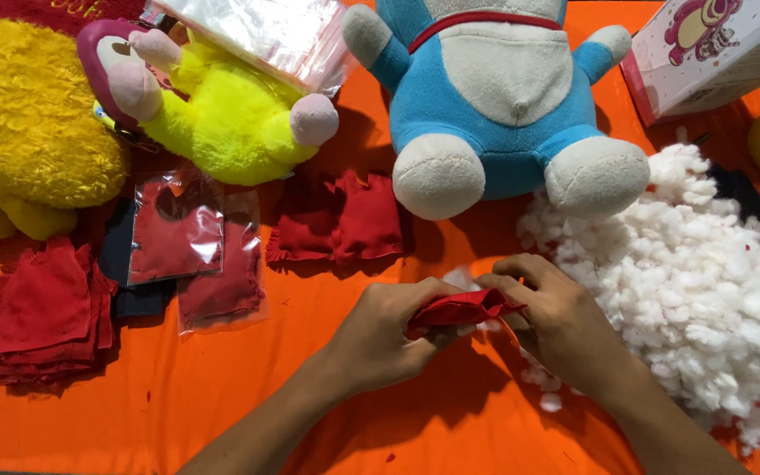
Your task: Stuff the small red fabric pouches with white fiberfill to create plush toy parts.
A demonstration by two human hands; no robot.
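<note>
Hands meet below the blue plush toy (494,97). My left hand (384,339) and right hand (556,321) both pinch the red cloth pouch (461,310), beside white stuffing (705,290).

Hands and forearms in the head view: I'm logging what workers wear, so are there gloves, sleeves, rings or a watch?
None show. The left hand and right hand are bare, without gloves, rings or a watch. Both forearms are uncovered to the frame's bottom edge; no sleeve shows.

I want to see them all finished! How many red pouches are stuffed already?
Two bagged pouches look finished; the stuffed pouches look filled. Both hands, left hand and right hand, hold a red pouch beside the stuffing. Flat red cloths remain.
</note>
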